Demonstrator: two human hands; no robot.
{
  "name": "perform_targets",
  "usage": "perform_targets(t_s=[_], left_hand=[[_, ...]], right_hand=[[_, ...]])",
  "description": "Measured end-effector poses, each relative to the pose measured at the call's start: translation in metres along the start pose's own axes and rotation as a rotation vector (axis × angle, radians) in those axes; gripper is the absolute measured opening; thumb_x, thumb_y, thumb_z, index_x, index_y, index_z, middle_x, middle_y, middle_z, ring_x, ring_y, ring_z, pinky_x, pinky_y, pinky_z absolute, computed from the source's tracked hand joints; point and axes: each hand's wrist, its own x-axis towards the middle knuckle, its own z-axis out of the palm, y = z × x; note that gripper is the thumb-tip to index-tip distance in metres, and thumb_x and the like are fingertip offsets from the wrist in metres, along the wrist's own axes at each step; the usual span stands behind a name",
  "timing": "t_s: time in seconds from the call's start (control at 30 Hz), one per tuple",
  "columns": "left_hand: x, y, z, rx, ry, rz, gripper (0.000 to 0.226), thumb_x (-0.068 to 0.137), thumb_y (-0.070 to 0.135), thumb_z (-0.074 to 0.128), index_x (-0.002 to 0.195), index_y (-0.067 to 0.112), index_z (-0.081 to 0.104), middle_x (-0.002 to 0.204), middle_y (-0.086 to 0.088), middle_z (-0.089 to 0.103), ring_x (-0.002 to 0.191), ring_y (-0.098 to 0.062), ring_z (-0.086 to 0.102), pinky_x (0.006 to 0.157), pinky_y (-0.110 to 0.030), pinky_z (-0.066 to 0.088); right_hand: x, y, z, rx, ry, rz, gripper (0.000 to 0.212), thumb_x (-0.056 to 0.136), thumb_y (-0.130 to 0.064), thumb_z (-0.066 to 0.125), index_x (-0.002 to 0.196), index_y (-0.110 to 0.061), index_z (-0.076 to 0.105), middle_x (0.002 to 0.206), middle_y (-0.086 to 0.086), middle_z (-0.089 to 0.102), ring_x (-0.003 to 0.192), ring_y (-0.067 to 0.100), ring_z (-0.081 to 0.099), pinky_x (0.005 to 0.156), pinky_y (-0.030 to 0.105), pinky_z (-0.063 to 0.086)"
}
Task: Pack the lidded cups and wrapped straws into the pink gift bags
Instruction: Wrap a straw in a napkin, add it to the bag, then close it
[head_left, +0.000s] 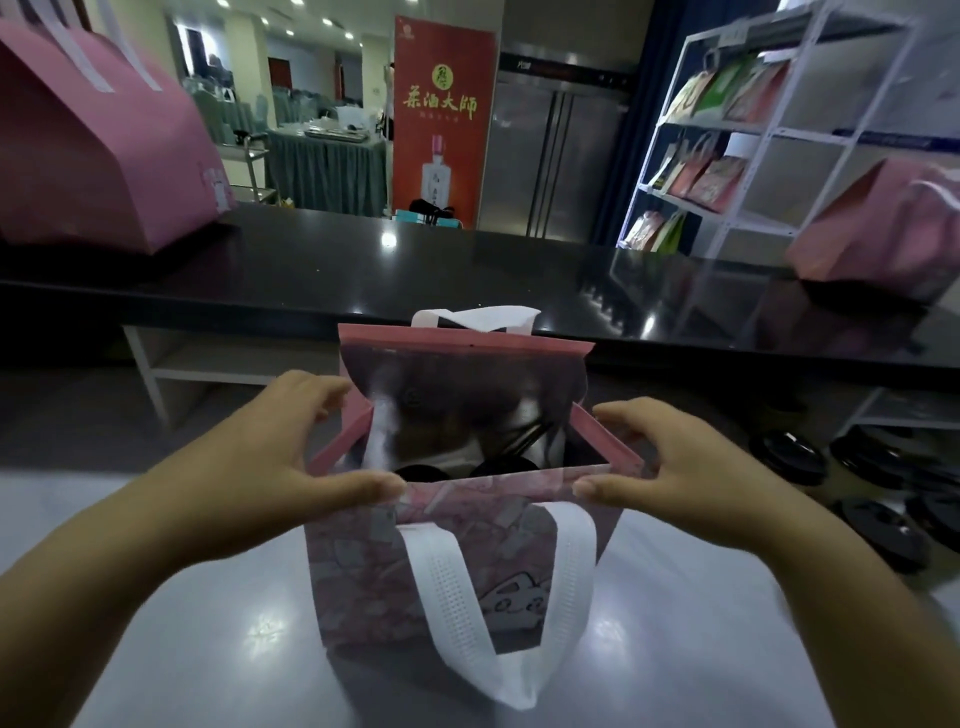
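A pink printed gift bag (374, 571) stands on the grey tabletop (208, 649), mouth held open.
The left hand (291, 441) and right hand (691, 467) each grip a near rim corner; two black-lidded cups (418, 473) sit inside. Squeezing the soft walls inward could tilt the cups or collapse the mouth.

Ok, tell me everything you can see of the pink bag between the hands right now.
The pink gift bag stands upright on the grey table, mouth open. It looks like glossy printed paper with a cartoon pattern. Its white ribbed front handle hangs down; the rear handle rises above the back rim. Two dark round lids show inside. The left hand and right hand grip its side rims, thumbs on the front edge.
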Motion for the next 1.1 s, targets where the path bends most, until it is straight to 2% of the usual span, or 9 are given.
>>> perform_targets(t_s=[0.1, 0.23, 0.43, 0.57, 0.67, 0.83, 0.97, 1.03, 1.1], left_hand=[[-0.002, 0.001, 0.001, -0.056, -0.101, -0.018, 0.068, 0.045, 0.082, 0.056, 0.105, 0.055, 0.040, 0.104, 0.028, 0.044, 0.094, 0.000, 0.052, 0.069, -0.015, 0.044], [0.001, 0.005, 0.003, -0.083, -0.107, 0.018, 0.033, 0.065, 0.054, 0.068, 0.089, 0.057, 0.045, 0.093, 0.031, 0.051, 0.084, 0.006, 0.056, 0.053, -0.010, 0.044], [0.010, 0.002, 0.018, -0.034, -0.031, 0.053, 0.034, 0.081, 0.035, 0.063, 0.113, 0.040, 0.052, 0.097, 0.028, 0.049, 0.088, 0.008, 0.050, 0.064, -0.010, 0.043], [0.014, 0.005, 0.025, 0.062, 0.037, 0.119, 0.023, 0.086, 0.026, 0.058, 0.106, 0.036, 0.060, 0.094, 0.022, 0.055, 0.084, 0.004, 0.053, 0.066, -0.011, 0.044], [0.015, 0.004, 0.031, 0.199, 0.085, 0.148, 0.025, 0.087, 0.026, 0.057, 0.111, 0.033, 0.060, 0.096, 0.018, 0.044, 0.093, -0.003, 0.039, 0.074, -0.014, 0.037], [0.010, 0.007, 0.034, 0.410, 0.231, 0.124, 0.019, 0.080, 0.038, 0.063, 0.099, 0.043, 0.062, 0.110, 0.008, 0.015, 0.112, -0.022, 0.009, 0.100, -0.041, 0.024], [0.015, 0.003, 0.025, 0.521, 0.200, 0.188, 0.019, 0.074, 0.044, 0.068, 0.091, 0.050, 0.063, 0.138, -0.002, 0.015, 0.130, -0.033, -0.005, 0.106, -0.050, 0.008], [0.021, 0.001, 0.020, 0.542, 0.189, 0.237, 0.019, 0.074, 0.044, 0.068, 0.091, 0.052, 0.063, 0.149, -0.004, 0.013, 0.136, -0.036, -0.014, 0.108, -0.049, -0.007], [0.028, -0.001, 0.015, 0.558, 0.107, 0.237, 0.020, 0.078, 0.046, 0.062, 0.096, 0.054, 0.059, 0.150, 0.004, 0.015, 0.139, -0.030, -0.010, 0.109, -0.049, -0.011]], right_hand=[[0.003, 0.000, 0.001, 0.058, -0.065, 0.019, 0.052, 0.060, -0.071, 0.068, 0.105, -0.051, 0.052, 0.099, -0.026, 0.058, 0.089, -0.003, 0.057, 0.071, 0.022, 0.054], [0.011, -0.004, 0.004, 0.098, -0.065, 0.027, 0.034, 0.071, -0.048, 0.070, 0.102, -0.042, 0.058, 0.095, -0.020, 0.062, 0.086, 0.001, 0.060, 0.071, 0.024, 0.055], [0.019, -0.011, 0.013, 0.058, -0.041, 0.021, 0.021, 0.084, -0.031, 0.067, 0.105, -0.034, 0.064, 0.094, -0.016, 0.064, 0.084, 0.004, 0.062, 0.072, 0.028, 0.058], [0.019, -0.015, 0.020, -0.016, 0.023, -0.025, 0.024, 0.089, -0.022, 0.060, 0.110, -0.034, 0.064, 0.098, -0.020, 0.058, 0.089, 0.002, 0.057, 0.076, 0.025, 0.055], [0.017, -0.015, 0.026, -0.192, 0.093, -0.079, 0.029, 0.090, -0.022, 0.056, 0.116, -0.035, 0.060, 0.107, -0.016, 0.041, 0.103, 0.007, 0.037, 0.089, 0.028, 0.047], [0.013, -0.014, 0.024, -0.493, 0.197, -0.121, 0.032, 0.080, -0.040, 0.065, 0.110, -0.046, 0.056, 0.130, -0.009, 0.012, 0.121, 0.024, 0.005, 0.100, 0.040, 0.014], [0.022, -0.015, 0.014, -0.499, 0.089, -0.138, 0.032, 0.080, -0.044, 0.063, 0.109, -0.052, 0.052, 0.151, -0.016, -0.012, 0.136, 0.025, -0.030, 0.105, 0.045, -0.014], [0.028, -0.016, 0.009, -0.442, 0.016, -0.122, 0.027, 0.080, -0.045, 0.064, 0.105, -0.051, 0.055, 0.154, -0.015, -0.002, 0.139, 0.020, -0.026, 0.107, 0.047, -0.017], [0.032, -0.016, 0.005, -0.404, -0.011, -0.135, 0.025, 0.079, -0.043, 0.065, 0.100, -0.051, 0.057, 0.146, -0.012, 0.023, 0.140, 0.014, -0.007, 0.108, 0.047, -0.014]])
